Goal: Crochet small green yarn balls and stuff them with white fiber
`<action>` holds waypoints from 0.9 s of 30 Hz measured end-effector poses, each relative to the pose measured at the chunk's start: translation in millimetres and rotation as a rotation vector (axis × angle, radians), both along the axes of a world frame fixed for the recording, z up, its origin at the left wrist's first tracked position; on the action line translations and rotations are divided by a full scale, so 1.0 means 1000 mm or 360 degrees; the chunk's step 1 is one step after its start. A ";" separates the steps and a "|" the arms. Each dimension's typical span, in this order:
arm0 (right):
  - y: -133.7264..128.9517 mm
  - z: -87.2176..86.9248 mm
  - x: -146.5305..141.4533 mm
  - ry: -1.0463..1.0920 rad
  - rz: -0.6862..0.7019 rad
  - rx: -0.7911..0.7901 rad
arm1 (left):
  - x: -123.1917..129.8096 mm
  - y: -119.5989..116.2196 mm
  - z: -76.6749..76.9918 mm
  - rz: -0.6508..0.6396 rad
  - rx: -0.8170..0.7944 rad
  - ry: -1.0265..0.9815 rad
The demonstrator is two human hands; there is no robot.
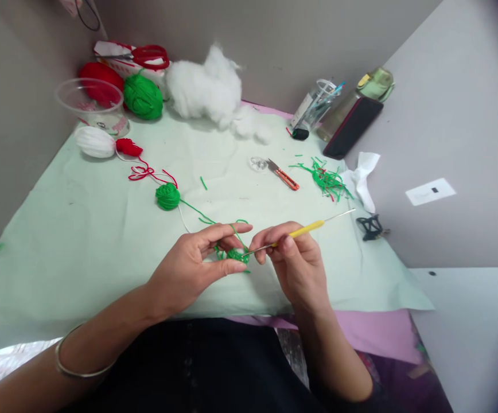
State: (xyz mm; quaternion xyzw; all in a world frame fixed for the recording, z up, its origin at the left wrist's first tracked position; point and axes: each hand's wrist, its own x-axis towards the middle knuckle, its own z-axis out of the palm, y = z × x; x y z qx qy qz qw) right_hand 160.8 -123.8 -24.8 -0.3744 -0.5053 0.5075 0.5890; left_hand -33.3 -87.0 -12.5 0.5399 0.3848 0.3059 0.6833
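Between the thumb and fingers of my left hand (193,258) is a small green crochet piece (237,256), with a bit of white showing at its upper side. Green yarn runs over my left index finger. My right hand (294,258) grips a crochet hook (307,229) by its yellow handle, pen-like. The hook's metal tip reaches the crochet piece; whether it is through a stitch I cannot tell. From the piece, a strand leads back to a small green yarn ball (168,196) on the cloth.
Orange thread snips (283,175) lie beyond my hands, near green yarn scraps (329,180). White stuffing (206,86), a large green yarn ball (143,96), a clear tub (92,106) and red scissors (150,56) stand at the back. A phone (353,127) leans at right.
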 end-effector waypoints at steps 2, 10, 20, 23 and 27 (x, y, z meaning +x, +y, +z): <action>-0.002 0.001 0.002 -0.0109 -0.0017 0.0048 | 0.000 0.000 0.000 0.0013 0.0011 0.0024; -0.006 0.016 0.007 -0.0576 -0.0030 0.0266 | 0.001 0.001 0.000 0.0006 -0.0002 0.0058; -0.018 -0.003 -0.006 -0.1559 -0.0446 0.1151 | 0.012 -0.015 -0.006 0.0327 -0.0047 -0.0005; -0.024 -0.009 -0.009 -0.1769 -0.0643 0.1317 | 0.016 -0.022 -0.004 0.0364 -0.0266 -0.0213; -0.026 -0.016 -0.007 -0.1703 -0.0650 0.1214 | 0.016 -0.020 -0.003 0.0173 -0.0792 -0.0615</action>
